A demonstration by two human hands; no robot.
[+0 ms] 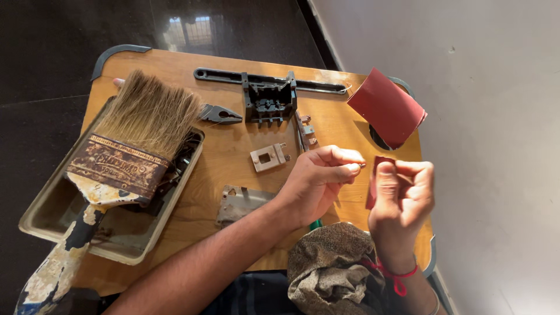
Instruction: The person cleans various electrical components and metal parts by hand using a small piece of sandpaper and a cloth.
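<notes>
A: What's nearest the camera?

B: A brown rag [326, 265] at the bench's [233, 157] near edge, right by the wrists. Just past it, 2 hands up over the bench. Left hand [318, 181] has its grip pinched tight on a tiny metal bit [362, 165], too small to say what. Right hand [402, 195] has its grip closed on a small red sandpaper piece [374, 181], almost touching the bit.

A: And the rest?

B: Off to the left, a big worn brush [125, 163] lying across a tray [44, 219]. Mid-bench, a grey plate [239, 201] and a tan bracket [268, 156]. Further back, pliers [217, 114], a black plastic frame [268, 99], and a curled red sandpaper sheet [386, 108] at the far right corner.
</notes>
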